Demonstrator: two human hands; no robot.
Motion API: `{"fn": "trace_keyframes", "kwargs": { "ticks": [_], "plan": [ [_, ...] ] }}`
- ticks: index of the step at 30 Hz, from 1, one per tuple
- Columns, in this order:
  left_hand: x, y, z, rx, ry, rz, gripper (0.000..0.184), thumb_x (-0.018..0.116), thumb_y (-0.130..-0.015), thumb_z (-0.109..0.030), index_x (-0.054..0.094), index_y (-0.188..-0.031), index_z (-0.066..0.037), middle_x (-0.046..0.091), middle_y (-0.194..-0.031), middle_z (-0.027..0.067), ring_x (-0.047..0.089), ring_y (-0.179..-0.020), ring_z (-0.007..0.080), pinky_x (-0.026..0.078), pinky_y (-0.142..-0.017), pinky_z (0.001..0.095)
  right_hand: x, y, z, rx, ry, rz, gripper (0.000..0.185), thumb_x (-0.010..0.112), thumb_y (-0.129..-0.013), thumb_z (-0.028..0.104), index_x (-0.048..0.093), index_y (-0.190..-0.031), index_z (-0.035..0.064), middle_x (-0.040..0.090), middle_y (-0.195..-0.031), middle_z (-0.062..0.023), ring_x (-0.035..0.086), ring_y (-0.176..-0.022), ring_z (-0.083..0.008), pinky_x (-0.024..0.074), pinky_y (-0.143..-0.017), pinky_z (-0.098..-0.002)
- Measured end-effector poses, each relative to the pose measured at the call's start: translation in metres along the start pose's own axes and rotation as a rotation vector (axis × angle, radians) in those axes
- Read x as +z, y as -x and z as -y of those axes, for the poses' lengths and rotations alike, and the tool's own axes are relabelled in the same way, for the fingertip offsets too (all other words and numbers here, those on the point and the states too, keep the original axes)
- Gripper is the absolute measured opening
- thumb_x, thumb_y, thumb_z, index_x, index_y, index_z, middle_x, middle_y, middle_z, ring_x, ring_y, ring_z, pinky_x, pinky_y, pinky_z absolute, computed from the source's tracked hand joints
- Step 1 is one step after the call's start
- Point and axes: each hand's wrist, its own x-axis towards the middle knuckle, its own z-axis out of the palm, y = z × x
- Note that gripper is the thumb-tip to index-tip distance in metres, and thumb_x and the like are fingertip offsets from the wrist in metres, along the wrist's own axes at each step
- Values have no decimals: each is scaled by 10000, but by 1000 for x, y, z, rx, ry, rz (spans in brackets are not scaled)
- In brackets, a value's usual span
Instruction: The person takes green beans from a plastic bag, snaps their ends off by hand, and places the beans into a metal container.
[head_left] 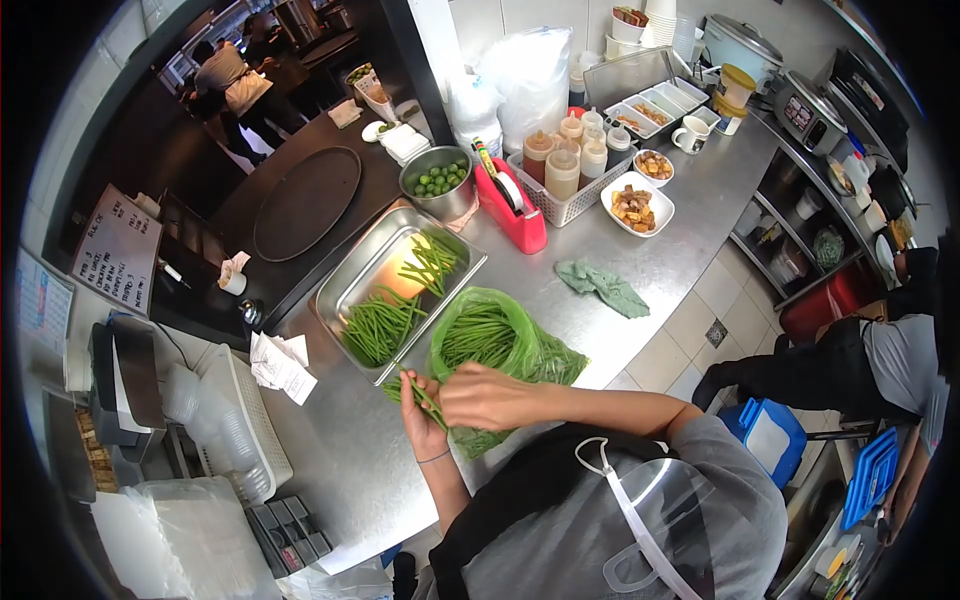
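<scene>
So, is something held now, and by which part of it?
A small bunch of green beans, held around the middle by the left hand; whether the right hand grips too is hidden.

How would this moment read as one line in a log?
left hand: holding green beans | right hand: curled beside them, grip unclear | bag: open, beans inside | tray: two bean piles

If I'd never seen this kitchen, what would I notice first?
Probably the bright green bag of beans, by the person's right hand. Next, the shiny metal tray beside it, with two bean piles. Then the pinkish-red tape dispenser, standing beside the basket of bottles.
</scene>
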Motion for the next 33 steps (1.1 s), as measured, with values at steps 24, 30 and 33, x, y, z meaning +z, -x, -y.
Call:
{"fn": "trace_keyframes", "kwargs": {
  "ticks": [24, 30, 33],
  "plan": [
    [17, 11, 11, 159, -535, -32, 166, 612, -878, -126, 590, -1012, -30, 466, -644, -36, 344, -466, 37, 309, -436, 204, -25, 31, -76, 733, 353, -92, 171, 659, -697, 137, 562, -823, 76, 626, -795, -72, 592, -847, -261, 383, -826, -397],
    [43, 14, 24, 163, -667, -15, 176, 607, -887, -141, 606, -988, 3, 530, -697, -4, 386, -484, 36, 333, -431, 203, -22, 11, -43, 474, 93, -242, 164, 681, -751, 150, 549, -838, 104, 602, -757, -29, 589, -759, -219, 357, -872, -411],
    [38, 11, 23, 218, -605, -63, 163, 591, -896, -154, 588, -949, 1, 526, -734, 7, 381, -473, 38, 324, -419, 202, -18, 6, -31, 388, 8, -125, 163, 690, -765, 157, 557, -843, 104, 601, -750, -17, 586, -764, -188, 333, -908, -409]
  ]
}}
